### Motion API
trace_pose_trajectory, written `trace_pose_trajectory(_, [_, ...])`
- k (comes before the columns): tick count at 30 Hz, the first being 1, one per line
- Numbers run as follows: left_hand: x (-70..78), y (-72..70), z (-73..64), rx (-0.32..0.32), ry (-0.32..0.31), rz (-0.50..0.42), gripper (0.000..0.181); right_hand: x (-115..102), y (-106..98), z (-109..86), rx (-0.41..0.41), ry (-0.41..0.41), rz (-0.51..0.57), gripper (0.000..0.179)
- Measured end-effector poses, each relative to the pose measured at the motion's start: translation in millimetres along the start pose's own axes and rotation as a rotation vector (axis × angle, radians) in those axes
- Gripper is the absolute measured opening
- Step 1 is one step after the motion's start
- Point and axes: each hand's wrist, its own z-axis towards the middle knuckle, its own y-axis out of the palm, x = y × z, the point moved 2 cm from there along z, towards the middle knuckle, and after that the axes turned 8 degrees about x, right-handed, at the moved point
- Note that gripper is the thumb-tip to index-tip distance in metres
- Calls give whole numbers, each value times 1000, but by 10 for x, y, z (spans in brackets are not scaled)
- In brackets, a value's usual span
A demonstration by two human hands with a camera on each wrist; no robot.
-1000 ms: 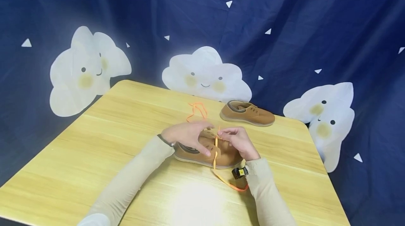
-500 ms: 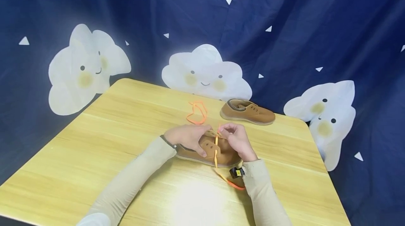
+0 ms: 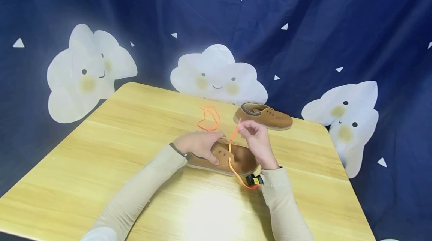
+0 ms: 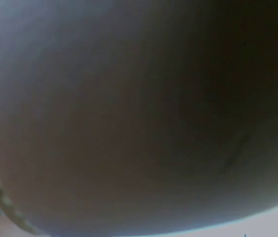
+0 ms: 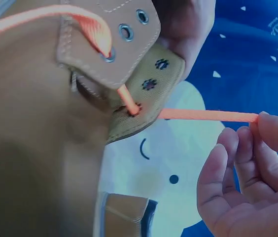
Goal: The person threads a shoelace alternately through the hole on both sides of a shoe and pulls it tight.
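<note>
A brown shoe (image 3: 245,161) lies on its sole, toe to the right. My left hand (image 3: 197,145) grips it across the opening, thumb on the near eyelet flap and fingers at the far one. Between thumb and forefinger, my right hand (image 3: 258,144) pinches one end of an orange shoelace (image 5: 208,115), drawn taut above the shoe. The right wrist view shows it running through the lowest eyelets of both flaps (image 5: 154,98). Its other length hangs over the near side towards my right wrist. A dark, blurred surface fills most of the left wrist view.
A second brown shoe (image 3: 281,120) without a lace stands at the table's back right. Another orange shoelace (image 3: 216,121) lies loosely looped behind my left hand. The wooden table (image 3: 101,151) ends at a dark blue curtain (image 3: 209,5) printed with clouds.
My right hand has moved up and slightly right, drawing a longer stretch of lace out of the far flap. The near length has shortened. My left hand has closed in on the flaps.
</note>
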Motion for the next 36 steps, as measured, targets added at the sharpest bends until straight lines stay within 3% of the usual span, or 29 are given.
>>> trace_pose_trajectory(12, [-13, 1, 21, -8, 14, 11, 93, -255, -78, -70, 58, -135, 160, 5])
trace_pose_trajectory(22, [-13, -14, 24, -27, 10, 21, 92, -449, -139, -141, 106, -249, 303, 14])
trace_pose_trajectory(26, [-25, -9, 20, -34, 1, 25, 94, -536, -178, -189, 119, -299, 355, 4])
trace_pose_trajectory(36, [-44, 19, 20, -39, 21, 42, 80, -713, -206, -323, 112, -411, 414, 5])
